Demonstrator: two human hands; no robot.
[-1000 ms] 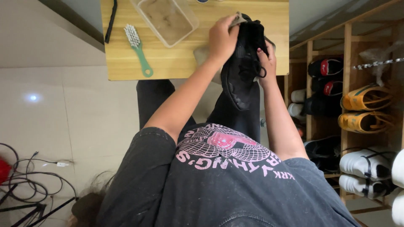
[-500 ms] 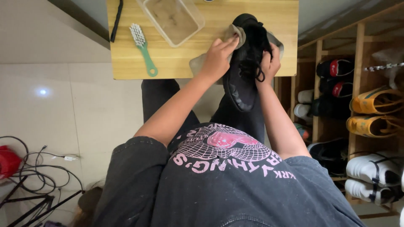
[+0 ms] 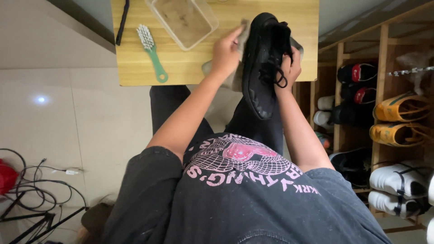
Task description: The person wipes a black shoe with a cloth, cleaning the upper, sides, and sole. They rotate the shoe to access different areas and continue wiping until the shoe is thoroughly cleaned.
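The black shoe [image 3: 262,63] is held up in the air over the near edge of the wooden surface [image 3: 190,68], close in front of the person. Its long axis runs almost from 12 o'clock to 6 o'clock, with one end pointing away and the sole turned toward the camera. The right hand [image 3: 289,68] is at the 3 o'clock side of the shoe, closed around the upper near the laces, so this hand carries the weight. The left hand [image 3: 226,52] is at the 9 o'clock side, touching the shoe's side; its fingers are bent and press a grey cloth [image 3: 242,40] against the shoe. How much of the cloth is inside the hand I cannot tell well, because part of it hangs behind the shoe. Both hands are equally near to the shoe, one on each long side.

On the surface, at about 10 o'clock from the left hand, stands a clear plastic tub [image 3: 185,20], and further to 9 o'clock lies a green-handled brush [image 3: 151,52] with white bristles. A wooden shoe rack [image 3: 384,90] with several pairs stands at 3 o'clock, well apart from the hands.
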